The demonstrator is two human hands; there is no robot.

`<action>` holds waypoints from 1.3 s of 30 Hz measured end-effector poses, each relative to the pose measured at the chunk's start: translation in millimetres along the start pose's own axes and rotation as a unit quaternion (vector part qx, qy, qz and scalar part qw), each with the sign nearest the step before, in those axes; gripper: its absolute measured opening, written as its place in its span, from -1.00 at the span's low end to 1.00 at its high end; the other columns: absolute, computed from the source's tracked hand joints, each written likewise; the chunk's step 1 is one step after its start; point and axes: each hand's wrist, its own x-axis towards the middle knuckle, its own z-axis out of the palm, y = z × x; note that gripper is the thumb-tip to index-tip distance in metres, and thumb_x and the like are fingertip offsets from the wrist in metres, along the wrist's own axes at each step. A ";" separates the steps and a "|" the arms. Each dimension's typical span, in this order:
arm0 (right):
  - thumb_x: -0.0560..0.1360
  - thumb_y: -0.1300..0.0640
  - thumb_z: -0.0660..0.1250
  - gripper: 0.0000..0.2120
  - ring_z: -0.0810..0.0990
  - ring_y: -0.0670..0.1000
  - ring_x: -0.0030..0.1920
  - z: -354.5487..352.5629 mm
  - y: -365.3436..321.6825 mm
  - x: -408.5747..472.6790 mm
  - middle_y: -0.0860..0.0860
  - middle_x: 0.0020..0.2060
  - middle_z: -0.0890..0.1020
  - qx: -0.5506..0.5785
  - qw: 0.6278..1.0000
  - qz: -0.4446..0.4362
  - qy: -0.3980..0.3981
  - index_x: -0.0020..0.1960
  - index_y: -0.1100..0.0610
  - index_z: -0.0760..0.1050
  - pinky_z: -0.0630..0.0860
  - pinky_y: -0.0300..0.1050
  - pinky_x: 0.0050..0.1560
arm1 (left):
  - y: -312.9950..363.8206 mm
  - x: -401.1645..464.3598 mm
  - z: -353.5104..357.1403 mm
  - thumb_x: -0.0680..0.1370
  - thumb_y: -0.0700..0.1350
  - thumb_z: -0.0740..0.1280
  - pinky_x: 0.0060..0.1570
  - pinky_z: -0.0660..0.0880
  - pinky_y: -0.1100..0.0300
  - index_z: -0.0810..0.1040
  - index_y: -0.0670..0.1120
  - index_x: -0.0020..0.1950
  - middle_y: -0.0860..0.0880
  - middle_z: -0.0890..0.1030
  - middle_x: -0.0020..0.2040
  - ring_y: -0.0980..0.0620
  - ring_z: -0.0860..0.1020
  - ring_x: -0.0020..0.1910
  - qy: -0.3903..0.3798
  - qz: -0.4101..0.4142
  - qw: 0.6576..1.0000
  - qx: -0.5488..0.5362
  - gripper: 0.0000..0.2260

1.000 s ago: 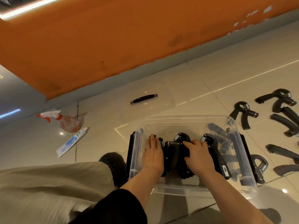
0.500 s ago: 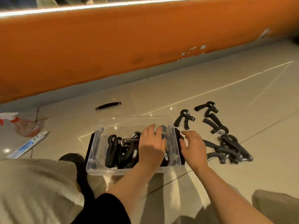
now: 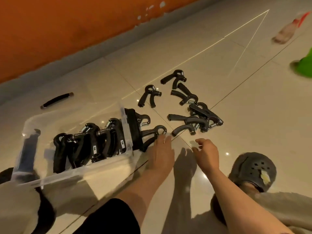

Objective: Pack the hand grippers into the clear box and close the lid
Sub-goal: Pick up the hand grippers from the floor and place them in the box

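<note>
- I see the clear box [image 3: 128, 142] at nine o'clock, lid off, several black hand grippers [image 3: 87, 142] standing inside.
- More loose grippers [image 3: 189, 114] lie on tile at one o'clock.
- My left hand [image 3: 162, 154], fingers extended, reaches a gripper beside the box [image 3: 152, 132]; whether it touches, I can't tell.
- My right hand [image 3: 206, 153] hovers loosely curled, holding nothing.

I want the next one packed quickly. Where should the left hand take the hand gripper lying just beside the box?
Probably by its two handles, which splay back toward the left hand. Come from the near side, since its ringed spring head points away and the clear box crowds its left.
</note>
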 end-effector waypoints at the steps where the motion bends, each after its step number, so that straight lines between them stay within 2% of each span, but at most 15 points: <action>1: 0.48 0.20 0.36 -0.67 0.55 0.12 0.09 0.3 6.4 4.6 0.13 0.13 0.57 -0.014 1.000 -0.007 -0.003 0.24 0.18 0.51 0.52 0.07 0.12 | 1.5 3.4 7.9 0.62 -0.06 0.17 0.35 0.35 0.10 0.17 -0.05 0.50 -0.07 0.20 0.49 -0.02 0.28 0.43 -0.005 -0.002 1.000 -0.001 -0.55; 6: 0.51 0.16 0.32 -0.65 0.55 0.13 0.12 2.6 32.9 29.8 0.14 0.18 0.54 -0.031 0.999 -0.006 -0.016 0.29 0.17 0.48 0.52 0.01 0.11 | 20.6 33.2 42.5 0.61 -0.08 0.20 0.27 0.37 0.11 0.24 -0.04 0.46 -0.05 0.29 0.43 -0.01 0.32 0.37 -0.011 0.013 1.000 -0.015 -0.58; 9: 0.51 0.15 0.30 -0.56 0.48 0.12 0.24 1.7 42.6 47.6 0.12 0.27 0.46 -0.038 0.999 -0.007 -0.032 0.38 0.12 0.39 0.45 -0.06 0.18 | 29.6 61.1 60.8 0.60 -0.08 0.22 0.32 0.36 0.04 0.24 -0.06 0.46 -0.06 0.33 0.41 -0.05 0.33 0.36 -0.019 0.015 1.000 -0.013 -0.56; 11: 0.49 0.16 0.32 -0.51 0.41 0.10 0.30 -0.6 44.8 59.0 0.09 0.32 0.40 -0.039 0.998 -0.031 -0.036 0.40 0.07 0.34 0.41 -0.11 0.21 | 33.3 78.5 68.2 0.59 -0.06 0.23 0.29 0.38 0.00 0.25 -0.06 0.45 -0.07 0.37 0.38 -0.06 0.35 0.33 -0.018 0.004 1.000 -0.004 -0.56; 14: 0.48 0.19 0.32 -0.49 0.37 0.12 0.33 -3.4 42.8 77.0 0.11 0.34 0.37 -0.031 0.998 -0.048 -0.012 0.41 0.10 0.33 0.41 -0.07 0.22 | 39.9 101.8 72.3 0.59 -0.07 0.23 0.26 0.39 0.05 0.25 -0.05 0.45 -0.05 0.39 0.35 -0.05 0.35 0.31 0.005 -0.006 1.000 0.006 -0.57; 19: 0.46 0.22 0.31 -0.57 0.43 0.09 0.15 2.4 42.5 100.5 0.09 0.16 0.43 -0.007 0.999 -0.035 0.019 0.32 0.12 0.41 0.46 -0.11 0.03 | 61.1 140.0 81.7 0.59 -0.14 0.22 0.35 0.29 0.06 0.18 -0.05 0.51 -0.06 0.28 0.46 -0.06 0.23 0.43 0.008 0.030 0.999 0.021 -0.51; 21: 0.46 0.23 0.31 -0.64 0.46 0.07 0.06 3.4 43.6 105.2 0.07 0.09 0.43 0.022 0.999 -0.036 0.025 0.25 0.13 0.45 0.43 -0.15 -0.05 | 70.2 153.1 88.8 0.59 -0.16 0.23 0.34 0.27 0.03 0.22 -0.05 0.49 -0.06 0.30 0.45 -0.08 0.23 0.43 -0.007 0.039 0.999 0.030 -0.53; 27: 0.49 0.27 0.29 -0.71 0.45 -0.02 0.04 -3.5 51.3 115.7 0.03 0.12 0.42 0.068 0.997 -0.010 0.033 0.19 0.13 0.45 0.39 -0.22 0.03 | 77.8 167.2 97.1 0.53 -0.14 0.30 0.13 0.35 0.10 0.49 0.00 0.19 -0.03 0.53 0.15 -0.07 0.46 0.13 -0.001 0.014 0.998 0.065 -0.77; 30: 0.56 0.19 0.22 -0.75 0.49 0.00 0.06 -10.4 53.5 115.9 0.03 0.16 0.42 0.085 0.995 0.000 0.055 0.24 0.13 0.41 0.38 -0.21 0.04 | 75.9 163.0 89.2 0.54 -0.07 0.31 0.10 0.37 0.12 0.53 0.00 0.16 -0.01 0.55 0.12 -0.03 0.50 0.09 -0.006 0.017 0.998 0.061 -0.79; 34: 0.62 0.11 0.08 -0.74 0.50 0.06 0.08 -23.0 45.0 108.6 0.08 0.16 0.47 0.128 0.983 0.008 0.132 0.27 0.16 0.35 0.44 -0.08 0.07 | 75.1 152.5 61.6 0.55 -0.06 0.30 0.06 0.41 0.17 0.53 0.02 0.23 0.02 0.56 0.17 0.00 0.52 0.11 0.042 0.005 0.999 0.004 -0.75; 36: 0.62 0.12 0.08 -0.75 0.51 0.07 0.03 -32.4 34.0 105.4 0.10 0.10 0.49 0.150 0.977 0.016 0.153 0.24 0.18 0.35 0.41 -0.09 0.01 | 74.8 145.9 39.4 0.55 -0.05 0.30 0.10 0.42 0.17 0.51 0.01 0.28 0.01 0.56 0.18 0.00 0.52 0.15 0.064 -0.016 0.996 -0.060 -0.71; 38: 0.60 0.15 0.14 -0.79 0.49 0.01 -0.02 -40.0 16.5 104.3 0.09 0.08 0.51 0.169 0.976 0.005 0.137 0.21 0.18 0.38 0.37 -0.15 -0.04 | 73.4 134.7 13.6 0.55 -0.05 0.31 0.13 0.44 0.15 0.52 -0.02 0.28 -0.02 0.58 0.16 0.00 0.53 0.15 0.079 -0.033 0.987 -0.138 -0.70; 39: 0.59 0.17 0.18 -0.78 0.51 0.00 0.00 -42.1 5.9 104.2 0.08 0.10 0.52 0.191 0.975 -0.002 0.110 0.21 0.16 0.40 0.41 -0.13 -0.02 | 71.3 128.4 1.2 0.54 -0.06 0.32 0.14 0.45 0.15 0.53 -0.03 0.27 -0.03 0.60 0.14 0.00 0.54 0.13 0.091 -0.039 0.980 -0.175 -0.71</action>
